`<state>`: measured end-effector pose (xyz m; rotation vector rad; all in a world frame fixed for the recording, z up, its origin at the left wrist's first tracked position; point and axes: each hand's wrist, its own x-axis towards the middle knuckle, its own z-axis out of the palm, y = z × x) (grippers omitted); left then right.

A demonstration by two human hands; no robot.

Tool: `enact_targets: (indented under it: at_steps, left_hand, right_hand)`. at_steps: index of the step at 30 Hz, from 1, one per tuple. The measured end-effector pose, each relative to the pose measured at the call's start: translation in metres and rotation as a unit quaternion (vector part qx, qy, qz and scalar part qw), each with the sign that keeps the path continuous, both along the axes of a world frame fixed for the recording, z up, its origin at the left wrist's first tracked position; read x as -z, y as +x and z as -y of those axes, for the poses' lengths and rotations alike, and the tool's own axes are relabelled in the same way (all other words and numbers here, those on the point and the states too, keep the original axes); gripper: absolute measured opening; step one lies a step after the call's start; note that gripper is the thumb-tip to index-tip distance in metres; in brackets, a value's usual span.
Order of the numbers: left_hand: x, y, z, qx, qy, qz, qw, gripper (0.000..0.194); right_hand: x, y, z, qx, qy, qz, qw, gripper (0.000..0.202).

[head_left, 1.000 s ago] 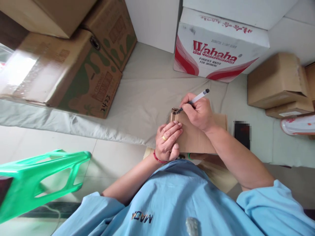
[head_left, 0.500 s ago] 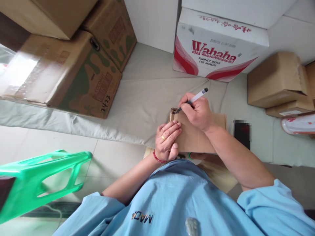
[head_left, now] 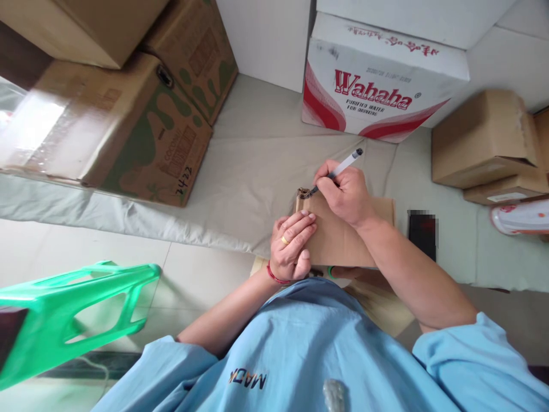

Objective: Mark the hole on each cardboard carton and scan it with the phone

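A flat piece of brown cardboard [head_left: 343, 240] lies at the front edge of the cloth-covered table. Across its left edge rests my left hand [head_left: 292, 243], fingers stretched flat over the board and thumb apart. My right hand [head_left: 345, 197] pinches a white pen with a dark end [head_left: 346, 163], its tip down at the board's upper left corner. Dark ink strokes [head_left: 303, 193] cover that corner. What they form is too small to make out.
Brown cartons [head_left: 146, 137] stand stacked at the left. A white and red water carton [head_left: 377, 86] stands at the back, with smaller brown boxes [head_left: 484, 137] to its right. A dark object [head_left: 422, 234] lies beside the cardboard; a green plastic stool [head_left: 86, 303] stands on the floor.
My right hand and the pen have shifted very slightly, with the pen's upper end a little higher and further left. My left hand and the cardboard look the same.
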<state>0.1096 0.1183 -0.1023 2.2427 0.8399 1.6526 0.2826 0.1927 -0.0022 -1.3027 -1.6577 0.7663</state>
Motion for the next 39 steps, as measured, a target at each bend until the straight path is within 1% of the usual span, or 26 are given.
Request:
enact_targets:
  at_steps: [2, 7, 11, 14, 17, 18, 20, 22, 24, 30, 33, 36, 39]
  left_hand:
    - [0.0002, 0.0001, 0.0002, -0.001, 0.0, 0.002, 1.0, 0.047]
    - [0.0011, 0.0004, 0.0003, -0.005, 0.0, 0.0, 1.0, 0.048]
    - [0.0016, 0.0005, 0.0001, -0.006, 0.001, 0.0, 1.0, 0.049]
    - [0.0018, 0.0005, 0.0, -0.004, 0.003, 0.002, 1.0, 0.049]
    - [0.0017, 0.0002, -0.0002, 0.0, 0.004, 0.002, 1.0, 0.049]
    - [0.0017, 0.0, -0.0003, 0.0, 0.004, 0.001, 1.0, 0.049]
    - [0.0015, -0.0002, -0.0005, 0.0, 0.004, 0.0, 1.0, 0.049]
    - [0.0012, -0.0002, -0.0008, 0.001, 0.005, 0.0, 1.0, 0.049]
    - [0.0011, 0.0, -0.0011, 0.003, 0.008, 0.002, 1.0, 0.049]
    - [0.0009, 0.0007, -0.0011, -0.007, 0.009, -0.003, 1.0, 0.048]
    - [0.0006, 0.0009, -0.0012, -0.004, 0.01, 0.001, 1.0, 0.048]
    - [0.0005, 0.001, -0.0014, -0.001, 0.011, 0.004, 1.0, 0.047]
    - [0.0007, 0.001, -0.0014, -0.003, 0.009, 0.004, 1.0, 0.047]
  right_hand:
    - [0.0002, -0.0002, -0.0002, 0.014, 0.007, 0.001, 1.0, 0.019]
    - [0.0011, -0.0002, 0.0003, 0.007, 0.002, -0.002, 1.0, 0.018]
    - [0.0016, 0.0002, -0.0003, 0.029, 0.004, -0.002, 1.0, 0.019]
    - [0.0017, 0.0008, -0.0005, 0.02, 0.005, 0.0, 1.0, 0.019]
    - [0.0018, 0.0015, 0.0008, 0.025, 0.018, -0.015, 0.999, 0.018]
    - [0.0018, 0.0017, 0.0016, 0.019, 0.019, -0.028, 0.999, 0.017]
    - [0.0018, 0.0019, 0.0034, -0.024, 0.008, -0.047, 0.999, 0.017]
    - [0.0016, 0.0017, 0.0049, -0.078, -0.005, -0.041, 0.996, 0.015]
    - [0.0014, 0.0012, 0.0055, -0.105, -0.007, -0.022, 0.994, 0.013]
    - [0.0005, 0.0003, 0.0038, -0.088, -0.005, -0.014, 0.996, 0.015]
    - [0.001, 0.0007, 0.0034, -0.095, -0.011, 0.005, 0.995, 0.014]
    - [0.0019, 0.0012, 0.0034, -0.103, -0.018, -0.011, 0.994, 0.015]
    - [0.002, 0.0011, 0.0035, -0.097, -0.019, -0.017, 0.995, 0.015]
